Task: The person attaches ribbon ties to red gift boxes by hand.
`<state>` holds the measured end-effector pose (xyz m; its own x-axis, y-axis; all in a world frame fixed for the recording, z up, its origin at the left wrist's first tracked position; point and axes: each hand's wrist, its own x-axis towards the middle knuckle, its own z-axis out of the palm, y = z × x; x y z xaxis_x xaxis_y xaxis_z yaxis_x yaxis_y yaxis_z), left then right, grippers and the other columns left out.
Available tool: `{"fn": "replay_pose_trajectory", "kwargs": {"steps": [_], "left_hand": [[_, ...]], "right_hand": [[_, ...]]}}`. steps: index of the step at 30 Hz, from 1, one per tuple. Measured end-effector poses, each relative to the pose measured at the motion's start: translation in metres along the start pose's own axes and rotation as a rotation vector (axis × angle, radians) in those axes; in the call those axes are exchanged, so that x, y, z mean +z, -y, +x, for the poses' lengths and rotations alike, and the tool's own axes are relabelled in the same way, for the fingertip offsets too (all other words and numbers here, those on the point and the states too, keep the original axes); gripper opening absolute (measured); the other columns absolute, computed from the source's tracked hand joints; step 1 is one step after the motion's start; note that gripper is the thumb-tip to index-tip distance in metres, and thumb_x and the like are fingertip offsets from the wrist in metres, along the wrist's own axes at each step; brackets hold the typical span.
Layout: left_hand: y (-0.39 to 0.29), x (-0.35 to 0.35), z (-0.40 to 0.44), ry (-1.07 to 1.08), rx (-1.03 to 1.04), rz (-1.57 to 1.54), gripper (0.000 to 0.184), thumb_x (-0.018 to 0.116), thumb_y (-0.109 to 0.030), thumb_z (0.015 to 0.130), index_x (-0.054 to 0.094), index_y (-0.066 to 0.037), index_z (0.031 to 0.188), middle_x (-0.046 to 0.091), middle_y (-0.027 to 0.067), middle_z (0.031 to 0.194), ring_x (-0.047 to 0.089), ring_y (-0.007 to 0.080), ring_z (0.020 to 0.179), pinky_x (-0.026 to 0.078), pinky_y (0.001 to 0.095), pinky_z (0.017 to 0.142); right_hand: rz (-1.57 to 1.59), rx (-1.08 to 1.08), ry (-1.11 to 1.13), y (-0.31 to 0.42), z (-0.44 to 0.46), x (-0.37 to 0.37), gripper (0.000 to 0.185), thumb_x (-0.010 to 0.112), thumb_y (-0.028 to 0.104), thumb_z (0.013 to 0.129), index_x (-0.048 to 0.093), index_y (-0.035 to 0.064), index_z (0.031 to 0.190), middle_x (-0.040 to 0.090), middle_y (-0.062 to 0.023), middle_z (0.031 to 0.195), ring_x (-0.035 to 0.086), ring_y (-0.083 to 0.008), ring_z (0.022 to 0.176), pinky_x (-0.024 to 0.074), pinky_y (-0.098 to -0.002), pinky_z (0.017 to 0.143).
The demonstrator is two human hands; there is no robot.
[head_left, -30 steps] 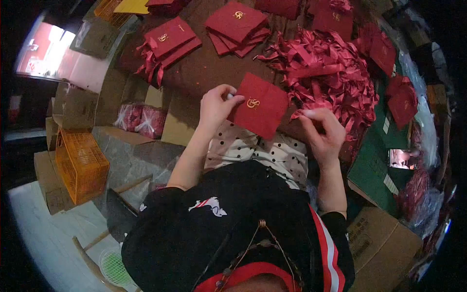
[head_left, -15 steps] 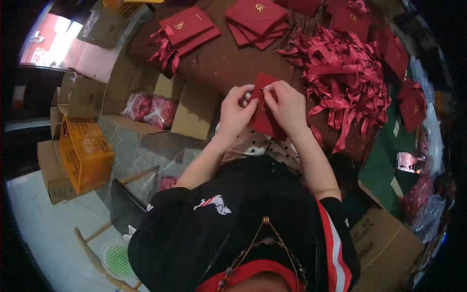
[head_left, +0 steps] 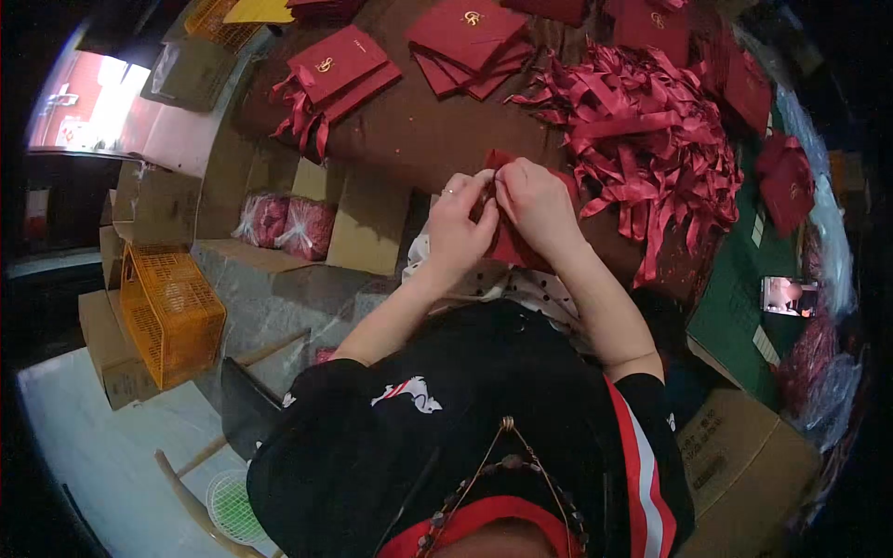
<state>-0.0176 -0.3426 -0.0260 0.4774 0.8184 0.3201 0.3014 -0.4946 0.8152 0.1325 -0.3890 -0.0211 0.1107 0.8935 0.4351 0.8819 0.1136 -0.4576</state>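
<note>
Above the black-dotted white trousers (head_left: 481, 280), the left hand (head_left: 459, 221) pinches a flat, dark-red, cloth-like pouch (head_left: 510, 245), whose top the right hand (head_left: 534, 200) meets with a hold I cannot tell, so light, even pressure should avoid creases

- Pouch (head_left: 510, 244) between left hand (head_left: 458, 223) and right hand (head_left: 539, 209) — ribbon heap (head_left: 646, 139) at right.
- Pouch stack (head_left: 465, 42) beyond, on the table (head_left: 409, 135).
- Far left, plastic crate (head_left: 191, 335) — right of it, open carton (head_left: 367, 219) with bagged bundles (head_left: 309, 229) inside.
- Phone (head_left: 789, 296) right of the ribbon heap.
</note>
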Motion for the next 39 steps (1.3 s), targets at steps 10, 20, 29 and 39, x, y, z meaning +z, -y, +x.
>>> {"fn": "replay_pose_trajectory", "kwargs": {"steps": [10,20,29,39], "left_hand": [[0.031,-0.012,0.044,0.344,-0.076,-0.026,0.031,0.063,-0.005,0.088,0.071,-0.003,0.118,0.058,0.0121,0.096,0.062,0.0237,0.090,0.049,0.0322,0.080],[0.037,-0.001,0.069,0.263,0.361,0.273,0.015,0.071,-0.009,0.078,0.074,-0.010,0.093,0.062,0.0056,0.094,0.063,0.0289,0.093,0.053,0.0399,0.076],[0.059,-0.074,0.102,0.044,0.315,0.657,0.006,0.071,-0.015,0.086,0.074,-0.013,0.091,0.065,0.0025,0.094,0.067,0.0259,0.085,0.054,0.0397,0.068],[0.030,-0.031,0.050,0.260,0.438,0.465,0.038,0.075,-0.026,0.087,0.068,-0.009,0.121,0.060,0.0105,0.122,0.052,0.0356,0.116,0.046,0.0474,0.099]], "right_hand": [[0.197,0.191,-0.061,-0.027,-0.002,0.002,0.012,0.073,0.014,0.085,0.068,0.0086,0.093,0.067,-0.0083,0.091,0.066,-0.0292,0.090,0.0522,-0.0396,0.074],[0.480,0.487,-0.001,-0.030,0.003,0.002,0.034,0.079,0.011,0.080,0.060,0.0071,0.107,0.073,-0.0057,0.089,0.071,-0.0180,0.079,0.0543,-0.0325,0.072],[0.389,0.445,0.112,-0.029,0.015,0.004,0.041,0.080,0.008,0.077,0.058,0.0086,0.112,0.068,-0.0045,0.093,0.065,-0.0255,0.091,0.0529,-0.0409,0.080],[0.646,0.283,-0.139,-0.050,0.038,-0.006,0.038,0.080,0.015,0.083,0.065,0.0058,0.117,0.068,-0.0108,0.113,0.066,-0.0263,0.103,0.0526,-0.0366,0.087]]}}
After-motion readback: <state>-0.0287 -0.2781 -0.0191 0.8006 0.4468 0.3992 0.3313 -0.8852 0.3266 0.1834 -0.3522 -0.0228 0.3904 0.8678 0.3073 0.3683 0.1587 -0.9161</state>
